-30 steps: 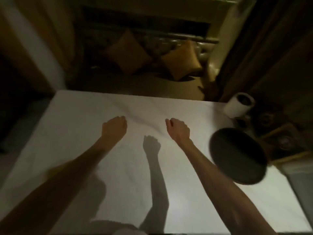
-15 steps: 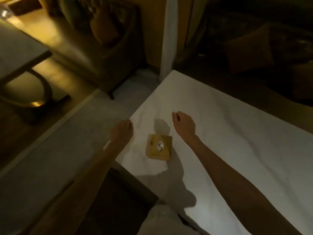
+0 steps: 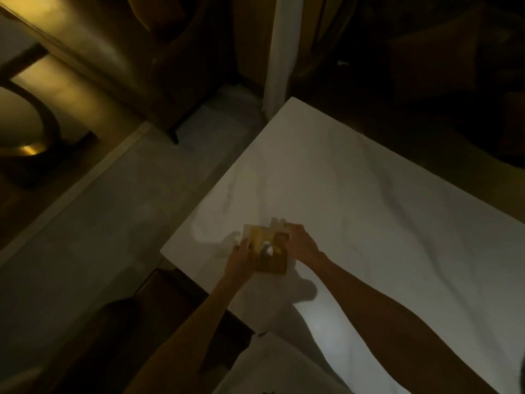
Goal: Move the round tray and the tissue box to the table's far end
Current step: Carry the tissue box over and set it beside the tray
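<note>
A small yellow-brown tissue box (image 3: pixel 268 250) with a white tissue poking from its top sits near the left corner of the white marble table (image 3: pixel 369 223). My left hand (image 3: pixel 241 253) presses against the box's left side. My right hand (image 3: pixel 301 243) grips its right side and far edge. Both hands clasp the box, which seems to rest on the table. The round tray is out of view.
The table's left corner (image 3: pixel 163 251) and left edge lie close to the box, with grey floor (image 3: pixel 99 223) beyond. A white pillar (image 3: pixel 279 52) stands at the table's far corner. A dark chair (image 3: pixel 119 336) is at my near left.
Half a second ago both hands hovered apart above the box; now they have dropped and closed on its two sides. The view swung left, away from the tray.
</note>
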The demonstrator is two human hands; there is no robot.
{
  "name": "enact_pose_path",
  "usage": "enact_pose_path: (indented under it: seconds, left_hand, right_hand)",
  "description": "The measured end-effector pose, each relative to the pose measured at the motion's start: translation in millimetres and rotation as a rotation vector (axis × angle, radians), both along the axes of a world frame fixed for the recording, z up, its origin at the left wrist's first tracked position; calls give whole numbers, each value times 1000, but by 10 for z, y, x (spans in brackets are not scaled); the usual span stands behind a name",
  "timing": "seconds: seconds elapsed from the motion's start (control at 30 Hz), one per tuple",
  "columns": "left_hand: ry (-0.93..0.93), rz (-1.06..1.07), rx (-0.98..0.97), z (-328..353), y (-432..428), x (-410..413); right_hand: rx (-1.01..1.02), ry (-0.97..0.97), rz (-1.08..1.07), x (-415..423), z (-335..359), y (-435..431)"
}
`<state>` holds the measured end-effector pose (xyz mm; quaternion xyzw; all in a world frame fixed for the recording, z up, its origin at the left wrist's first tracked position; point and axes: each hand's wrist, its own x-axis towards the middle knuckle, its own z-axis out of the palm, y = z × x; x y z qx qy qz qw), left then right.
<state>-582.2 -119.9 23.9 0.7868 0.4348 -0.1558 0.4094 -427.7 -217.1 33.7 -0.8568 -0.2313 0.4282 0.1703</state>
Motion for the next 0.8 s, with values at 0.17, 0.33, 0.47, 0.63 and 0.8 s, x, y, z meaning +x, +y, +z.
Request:
enact_pose_path:
  seconds: [0.17,0.33,0.47,0.63,0.8]
  left_hand:
    - [24,25,-152,-199,37,32]
    - [39,209,-372,-204,154,97]
    - [60,226,-409,-110,84,191]
    - [128,69,-336,41,-266,309]
    - [155,-56,-349,213,-946,546]
  right_hand:
    - [19,126,-5,86,-185,50]
    - [27,296,-159,79,-211,3]
    - [20,344,-271,-5,-111,-93]
    - [-19,364,-425,-76,101,-554]
    - [5,407,-592,1,303,-1338]
